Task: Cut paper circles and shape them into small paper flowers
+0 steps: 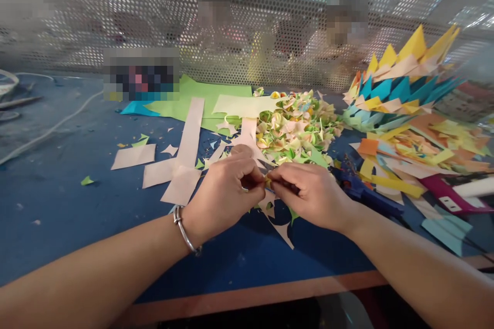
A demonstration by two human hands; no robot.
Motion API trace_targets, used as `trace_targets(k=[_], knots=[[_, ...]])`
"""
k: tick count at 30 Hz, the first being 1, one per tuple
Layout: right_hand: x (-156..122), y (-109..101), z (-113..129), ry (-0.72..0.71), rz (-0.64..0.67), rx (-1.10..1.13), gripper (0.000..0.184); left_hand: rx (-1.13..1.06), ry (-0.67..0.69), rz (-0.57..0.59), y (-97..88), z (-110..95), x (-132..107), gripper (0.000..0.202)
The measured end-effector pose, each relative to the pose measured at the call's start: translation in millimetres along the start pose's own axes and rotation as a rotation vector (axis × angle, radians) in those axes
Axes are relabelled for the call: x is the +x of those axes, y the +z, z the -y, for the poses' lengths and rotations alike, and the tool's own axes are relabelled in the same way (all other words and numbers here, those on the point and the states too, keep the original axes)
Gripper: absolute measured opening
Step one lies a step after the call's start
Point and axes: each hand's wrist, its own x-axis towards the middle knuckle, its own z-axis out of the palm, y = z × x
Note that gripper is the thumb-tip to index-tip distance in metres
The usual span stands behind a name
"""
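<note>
My left hand (226,190) and my right hand (309,190) meet over the blue table (57,185), fingers pinched together on a tiny folded bit of paper (267,181) between them. A metal bangle (184,230) sits on my left wrist. Just beyond the hands lies a heap of small folded paper pieces (297,128) in green, cream and yellow. Pale paper scraps (278,221) lie under my hands.
Pale paper strips (185,159) and green sheets (193,97) lie at centre left. A spiky yellow, cream and teal paper model (401,82) stands at the right above loose coloured sheets (424,149). A blue tool (363,190) lies by my right wrist. Perforated screen (247,20) behind.
</note>
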Motion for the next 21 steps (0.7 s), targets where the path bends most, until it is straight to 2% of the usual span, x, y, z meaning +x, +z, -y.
trace_targets(k=[10, 15, 18, 21], knots=[[1.4, -0.6, 0.6, 0.003, 0.014, 0.007, 0.018, -0.002, -0.049, 0.045, -2.2, -1.0, 0.8, 0.013], [-1.0, -2.8, -4.1, -0.005, 0.127, -0.024, 0.021, 0.068, -0.042, 0.148, -3.2, -2.6, -0.2, 0.012], [-0.8, -10.9, -3.0, 0.026, 0.155, -0.059, 0.024, 0.122, -0.011, 0.17, -4.1, -3.7, -1.8, 0.012], [-4.7, -27.9, 1.7, 0.053, 0.072, -0.137, 0.021, 0.093, 0.001, 0.11, -5.7, -1.5, -1.0, 0.012]])
